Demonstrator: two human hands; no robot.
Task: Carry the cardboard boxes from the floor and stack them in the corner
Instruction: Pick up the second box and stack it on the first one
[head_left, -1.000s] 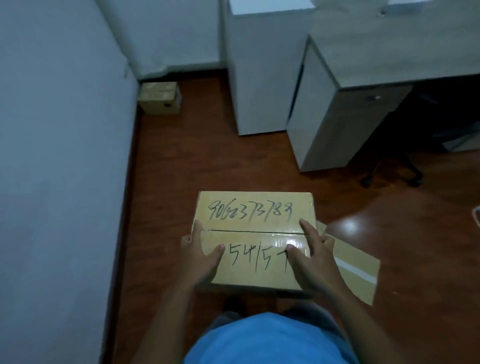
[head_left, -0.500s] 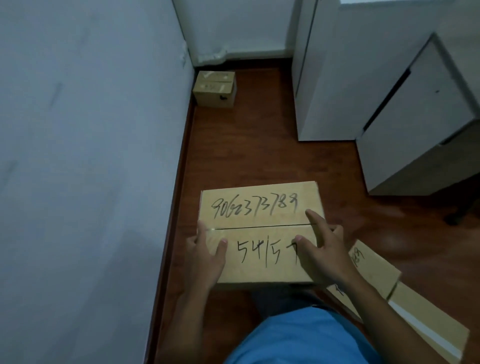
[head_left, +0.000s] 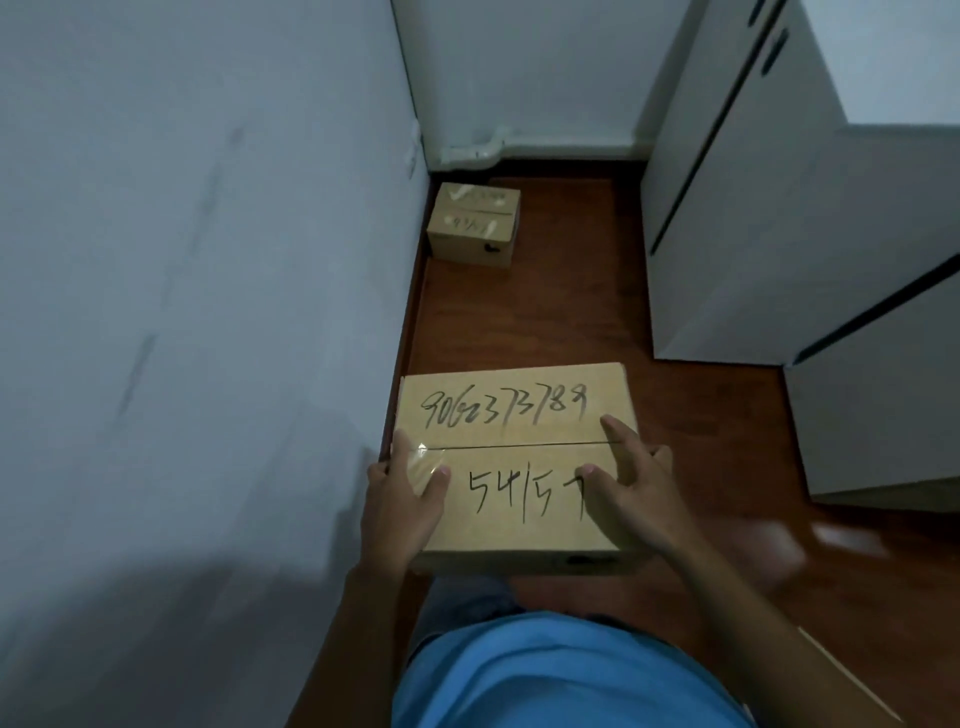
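A cardboard box (head_left: 511, 457) marked with handwritten numbers is held up off the floor (head_left: 571, 312), in front of the person's body. The left hand (head_left: 408, 499) clasps its near left corner, thumb lying across the top and fingers wrapped down the side. The right hand (head_left: 631, 488) grips the near right corner the same way, with thumb and forefinger spread flat on the lid. Both hands are closed around the box, bearing its weight.

Far ahead, in the corner where the left wall (head_left: 208, 312) meets the far wall, a second box (head_left: 475, 223) already sits on the floor, just beside the left wall. It looks like a single box, though blur makes it hard to rule out two stacked. A white cabinet (head_left: 753, 234) stands on the right, leaving a clear strip of floor leading to the corner.

Judging from this, one box has been placed and the carried box is in transit. What remains is reaching the corner and setting this box squarely on top. At the near right edge a pale strip (head_left: 841, 670) may be another box waiting, but I cannot tell.
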